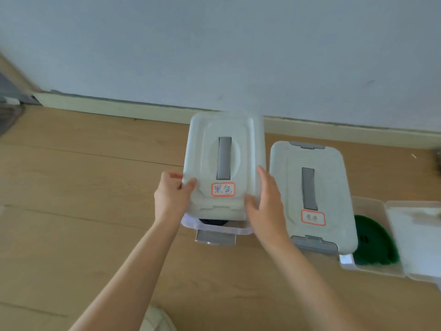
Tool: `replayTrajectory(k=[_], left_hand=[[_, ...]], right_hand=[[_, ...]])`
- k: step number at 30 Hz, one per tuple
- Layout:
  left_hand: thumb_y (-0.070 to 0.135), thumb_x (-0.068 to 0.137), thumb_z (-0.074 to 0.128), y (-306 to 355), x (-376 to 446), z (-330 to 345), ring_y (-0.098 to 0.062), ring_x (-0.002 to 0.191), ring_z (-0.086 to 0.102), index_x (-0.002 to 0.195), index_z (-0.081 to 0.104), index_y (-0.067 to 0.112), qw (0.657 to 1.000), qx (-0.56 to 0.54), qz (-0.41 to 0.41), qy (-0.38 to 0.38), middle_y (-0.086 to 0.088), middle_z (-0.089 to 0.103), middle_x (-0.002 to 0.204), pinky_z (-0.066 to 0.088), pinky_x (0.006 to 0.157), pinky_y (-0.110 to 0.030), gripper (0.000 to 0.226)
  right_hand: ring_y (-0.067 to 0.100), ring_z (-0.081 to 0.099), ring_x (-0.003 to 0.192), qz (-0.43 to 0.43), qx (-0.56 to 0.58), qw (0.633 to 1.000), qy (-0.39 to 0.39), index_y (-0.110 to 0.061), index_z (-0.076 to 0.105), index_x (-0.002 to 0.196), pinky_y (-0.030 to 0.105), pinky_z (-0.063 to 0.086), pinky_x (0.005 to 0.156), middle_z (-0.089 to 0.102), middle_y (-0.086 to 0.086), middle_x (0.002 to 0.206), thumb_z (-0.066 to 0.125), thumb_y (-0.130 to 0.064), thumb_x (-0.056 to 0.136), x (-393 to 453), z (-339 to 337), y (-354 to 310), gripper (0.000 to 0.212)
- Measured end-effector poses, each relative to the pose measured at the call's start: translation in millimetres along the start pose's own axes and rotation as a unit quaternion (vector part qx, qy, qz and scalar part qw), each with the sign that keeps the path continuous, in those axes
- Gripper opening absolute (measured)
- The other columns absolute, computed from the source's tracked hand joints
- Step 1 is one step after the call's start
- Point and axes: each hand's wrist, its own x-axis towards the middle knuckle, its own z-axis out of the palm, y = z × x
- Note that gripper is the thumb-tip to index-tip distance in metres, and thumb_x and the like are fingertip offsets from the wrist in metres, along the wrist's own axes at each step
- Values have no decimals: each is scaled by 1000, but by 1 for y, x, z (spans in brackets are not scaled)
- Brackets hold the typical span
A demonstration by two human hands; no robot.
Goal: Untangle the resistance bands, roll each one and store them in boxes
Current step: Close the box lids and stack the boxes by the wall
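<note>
My left hand (171, 197) grips the near left corner of a white box lid (225, 149) with a grey handle and a red-framed label. My right hand (265, 199) holds the lid's near right edge, fingers laid along its side and thumb on top. The lid sits tilted over a clear box (214, 229) on the floor, and a black rolled band (213, 221) shows in the gap at the box's near end. To the right stands a second box with its lid on (312, 199). Further right, an open clear box (372, 271) holds a green band (374, 242).
The boxes stand on a wooden floor (83, 199) close to a skirting board (119, 108) and a pale wall. A white lid (417, 240) lies at the far right edge beside the open box. A grey latch (214, 237) hangs at the near end of the left box.
</note>
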Motion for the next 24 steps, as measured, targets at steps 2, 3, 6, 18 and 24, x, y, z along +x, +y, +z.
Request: replayTrajectory(k=[2, 3, 6, 18, 24], left_hand=[[24, 86, 64, -13, -12, -3, -1, 70, 53, 108, 56, 13, 1000, 17, 13, -5, 16, 60, 84, 35, 52, -8, 26], [21, 87, 62, -18, -16, -4, -8, 78, 56, 112, 55, 14, 1000, 17, 11, -16, 8, 65, 96, 37, 59, -11, 28], [16, 89, 59, -24, -19, -6, -21, 109, 56, 124, 52, 17, 999, 11, -7, -51, -5, 60, 123, 39, 81, -25, 36], [22, 91, 55, -13, -1, 3, -28, 110, 55, 138, 41, 22, 982, 157, 43, -97, -4, 59, 124, 40, 82, -30, 49], [19, 88, 60, -24, -1, -5, -10, 100, 52, 137, 43, 25, 990, 9, 12, -143, 3, 59, 125, 39, 81, -22, 52]], right_hand=[[20, 13, 143, 26, -41, 998, -45, -13, 20, 146, 21, 9, 113, 25, 7, 152, 48, -11, 94, -19, 8, 5, 59], [22, 8, 144, 39, -81, 994, -69, -12, 16, 147, 27, 6, 116, 19, 9, 154, 45, -14, 96, -22, 11, 7, 59], [29, 1, 145, 65, -218, 968, -107, -10, 1, 148, 34, 1, 116, 4, 18, 156, 36, -17, 98, -14, 20, 4, 62], [31, -20, 142, -110, -331, 919, -184, -13, 4, 148, 37, -12, 113, -22, 17, 154, 46, -34, 93, -8, 23, 8, 72], [35, 29, 138, -168, -479, 839, -193, -14, 32, 145, 43, 28, 112, 28, 23, 150, 82, -49, 55, -16, 31, 8, 109]])
